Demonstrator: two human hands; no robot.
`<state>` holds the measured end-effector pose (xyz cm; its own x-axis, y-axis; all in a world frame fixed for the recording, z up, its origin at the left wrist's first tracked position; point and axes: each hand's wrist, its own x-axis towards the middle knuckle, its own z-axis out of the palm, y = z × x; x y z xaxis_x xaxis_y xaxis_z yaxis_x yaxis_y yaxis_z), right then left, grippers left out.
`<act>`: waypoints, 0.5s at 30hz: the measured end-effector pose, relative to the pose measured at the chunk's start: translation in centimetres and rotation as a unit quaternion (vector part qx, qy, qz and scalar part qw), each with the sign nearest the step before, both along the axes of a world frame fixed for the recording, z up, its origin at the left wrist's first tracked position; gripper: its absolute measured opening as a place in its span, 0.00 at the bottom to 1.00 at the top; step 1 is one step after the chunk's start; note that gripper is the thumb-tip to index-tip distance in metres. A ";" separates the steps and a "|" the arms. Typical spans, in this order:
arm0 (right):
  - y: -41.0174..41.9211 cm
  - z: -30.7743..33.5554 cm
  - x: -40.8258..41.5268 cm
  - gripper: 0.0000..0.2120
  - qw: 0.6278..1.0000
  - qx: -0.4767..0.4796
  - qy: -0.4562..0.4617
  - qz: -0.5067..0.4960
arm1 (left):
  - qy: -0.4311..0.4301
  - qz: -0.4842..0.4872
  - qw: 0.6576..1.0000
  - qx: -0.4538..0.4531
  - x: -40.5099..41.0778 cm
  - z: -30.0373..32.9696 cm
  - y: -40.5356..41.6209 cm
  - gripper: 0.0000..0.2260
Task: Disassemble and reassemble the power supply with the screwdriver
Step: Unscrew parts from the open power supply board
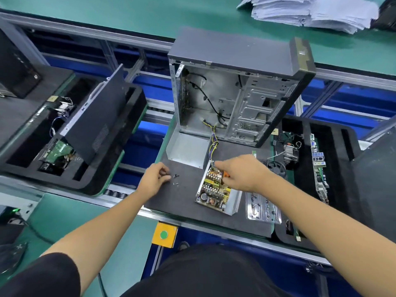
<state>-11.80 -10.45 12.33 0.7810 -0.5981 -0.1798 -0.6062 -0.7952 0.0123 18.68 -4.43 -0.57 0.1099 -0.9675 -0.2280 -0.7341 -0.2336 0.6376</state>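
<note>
Right hand (242,172) gripping orange screwdriver (225,174) over opened power supply (214,189), left hand (155,176) pinching screws (176,179).

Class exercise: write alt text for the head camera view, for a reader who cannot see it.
Two bare hands work over an opened power supply on a dark mat: the right hand holds an orange-handled tool over its circuit board, and the left hand reaches toward loose screws. Its metal cover lies behind, before an open computer case.

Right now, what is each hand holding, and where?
The right hand grips the orange-handled screwdriver by its handle. The left hand reaches the loose screws; whether it grips one cannot be told.
</note>
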 end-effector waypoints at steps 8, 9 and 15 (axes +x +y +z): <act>-1.5 -0.4 0.8 0.06 0.999 -0.037 -0.019 -0.020 | -0.028 -0.048 0.998 0.030 0.5 -1.2 0.1 0.03; -1.6 -0.5 0.9 0.05 0.999 -0.035 -0.020 -0.022 | -0.036 -0.046 0.998 0.033 0.5 -1.3 0.0 0.03; -1.5 -0.5 1.1 0.07 0.999 -0.025 -0.025 -0.034 | -0.057 -0.061 0.994 0.063 0.3 -1.5 -1.0 0.06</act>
<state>-10.67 -11.92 11.86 0.7460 -0.6567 -0.1108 -0.6590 -0.7519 0.0190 19.02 -5.44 -2.07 0.0248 -0.9399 -0.3404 -0.8280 -0.2101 0.5198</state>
